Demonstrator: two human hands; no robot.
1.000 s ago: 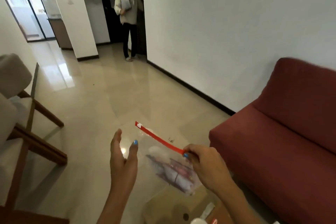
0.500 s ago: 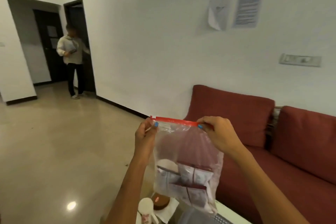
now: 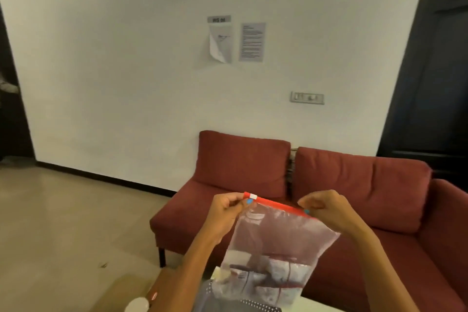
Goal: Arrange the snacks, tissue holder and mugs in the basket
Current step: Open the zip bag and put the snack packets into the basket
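Observation:
A clear zip bag [image 3: 276, 243] with a red seal strip hangs in front of me, with several red-and-white snack packets lying at its bottom. My left hand [image 3: 225, 213] pinches the left end of the red strip beside its white slider. My right hand [image 3: 326, 210] pinches the strip's right end. Below the bag a grey mesh basket rim [image 3: 255, 306] shows at the bottom edge. A white rounded object [image 3: 136, 305] sits at the lower left; I cannot tell what it is.
A dark red sofa [image 3: 354, 185] stands against the white wall straight ahead. A wooden table edge [image 3: 131, 289] lies at the bottom left. Shiny tiled floor [image 3: 63, 223] spreads to the left. A dark door [image 3: 435, 71] is at the right.
The view has swung right, from the hallway and a standing person to the sofa. My left hand, free a second ago, now pinches the strip's left end, and the bag hangs upright.

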